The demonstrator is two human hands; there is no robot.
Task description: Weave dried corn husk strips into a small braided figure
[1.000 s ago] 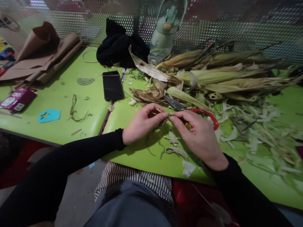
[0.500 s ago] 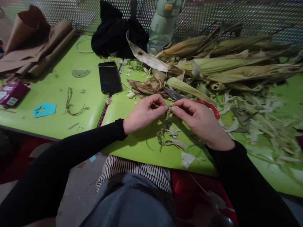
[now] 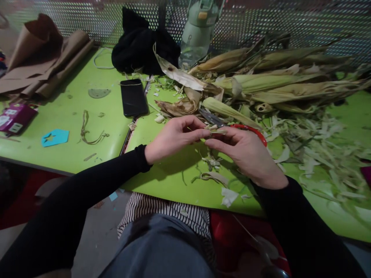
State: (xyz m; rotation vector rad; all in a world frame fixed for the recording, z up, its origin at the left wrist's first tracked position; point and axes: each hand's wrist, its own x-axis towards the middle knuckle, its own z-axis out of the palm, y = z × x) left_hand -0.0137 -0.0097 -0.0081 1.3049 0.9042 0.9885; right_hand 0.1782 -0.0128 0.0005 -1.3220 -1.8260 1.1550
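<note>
My left hand [image 3: 181, 135] and my right hand [image 3: 246, 150] meet over the green table, fingertips pinched on a small braid of corn husk strips [image 3: 218, 131]. Pale strip ends poke out above the fingers; most of the braid is hidden by them. Just behind my right hand lie scissors with red handles [image 3: 249, 130], their dark blades pointing left. Below my fingers, husk scraps [image 3: 214, 177] and a white torn piece [image 3: 230, 197] rest on the table.
Dried corn husks [image 3: 266, 85] are heaped at the back right, with shredded strips [image 3: 327, 154] in front. A phone [image 3: 133, 97], black cloth [image 3: 145, 46], bottle [image 3: 198, 34], brown paper [image 3: 43, 58], purple box [image 3: 17, 119] and blue paper piece [image 3: 55, 138] also lie about the green table [image 3: 162, 181].
The braid hung down between my fingertips before; now it is turned up and lies across them, strip ends showing on top. My hands stay in nearly the same place.
</note>
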